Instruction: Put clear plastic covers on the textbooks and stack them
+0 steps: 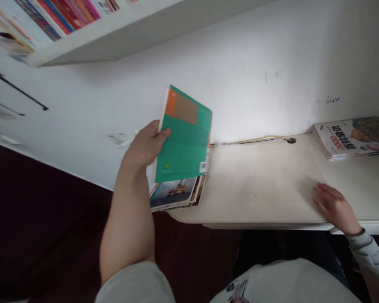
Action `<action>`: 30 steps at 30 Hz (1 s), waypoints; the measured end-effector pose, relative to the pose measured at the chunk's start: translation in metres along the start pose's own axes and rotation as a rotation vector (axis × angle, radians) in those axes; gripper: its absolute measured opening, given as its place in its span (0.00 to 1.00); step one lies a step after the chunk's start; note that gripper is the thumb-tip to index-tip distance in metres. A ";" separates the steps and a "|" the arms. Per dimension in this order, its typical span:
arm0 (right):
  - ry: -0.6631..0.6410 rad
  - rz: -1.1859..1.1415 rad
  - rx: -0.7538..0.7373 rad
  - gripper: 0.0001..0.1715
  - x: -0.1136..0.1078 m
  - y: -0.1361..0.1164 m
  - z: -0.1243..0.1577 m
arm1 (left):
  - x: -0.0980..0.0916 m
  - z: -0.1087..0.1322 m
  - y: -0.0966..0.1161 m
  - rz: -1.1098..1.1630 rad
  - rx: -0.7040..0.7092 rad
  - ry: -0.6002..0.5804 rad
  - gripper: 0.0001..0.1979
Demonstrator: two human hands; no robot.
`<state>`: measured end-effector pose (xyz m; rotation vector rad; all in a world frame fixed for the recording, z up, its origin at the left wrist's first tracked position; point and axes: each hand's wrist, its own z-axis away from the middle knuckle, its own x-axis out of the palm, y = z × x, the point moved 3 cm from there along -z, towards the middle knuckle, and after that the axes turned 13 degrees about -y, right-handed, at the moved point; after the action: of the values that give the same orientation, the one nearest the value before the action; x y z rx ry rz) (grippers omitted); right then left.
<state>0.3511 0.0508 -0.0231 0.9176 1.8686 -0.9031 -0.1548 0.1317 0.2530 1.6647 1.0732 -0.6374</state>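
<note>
My left hand (148, 143) grips a green book (185, 145) by its left edge, thumb on the cover. The book is raised and tilted, with an orange and brown patch near its top and a small white label low on the right. Below it, partly hidden, a stack of books or magazines (173, 193) lies at the desk's left end, its top cover picturing an oil rig. On the right, my right hand (336, 206) rests with fingers extended at the front of the white desk (249, 185), holding nothing.
Magazines (355, 136) lie stacked at the desk's right rear. A yellow cable (255, 139) runs along the wall to a round hole (291, 140). Overhead, a shelf (120, 38) carries a row of books (63, 17). A wall socket (118, 137) is left of the desk.
</note>
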 end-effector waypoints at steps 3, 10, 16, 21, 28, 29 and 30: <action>-0.051 0.067 0.024 0.21 0.003 -0.002 0.001 | 0.058 0.009 0.007 0.639 0.021 -0.159 0.20; -0.080 0.083 0.043 0.19 -0.001 -0.008 0.000 | 0.221 0.051 0.007 1.207 -0.282 -0.524 0.24; -0.115 0.089 0.073 0.18 -0.006 -0.014 -0.002 | 0.250 0.063 -0.025 1.247 -0.438 -0.515 0.24; -0.135 0.066 0.089 0.19 -0.008 -0.015 -0.003 | 0.254 0.067 -0.038 1.179 -0.459 -0.531 0.26; -0.160 0.017 0.106 0.19 -0.007 -0.012 0.000 | 0.254 0.066 -0.045 0.864 -0.367 -0.496 0.29; -0.158 0.019 0.105 0.19 -0.006 -0.012 0.001 | 0.253 0.066 -0.046 0.747 -0.360 -0.460 0.29; -0.157 0.022 0.102 0.19 -0.005 -0.012 0.002 | 0.251 0.067 -0.046 0.605 -0.343 -0.414 0.29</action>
<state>0.3436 0.0425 -0.0163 0.9005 1.6888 -1.0347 -0.0729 0.1603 0.0044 1.3727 0.3241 -0.3471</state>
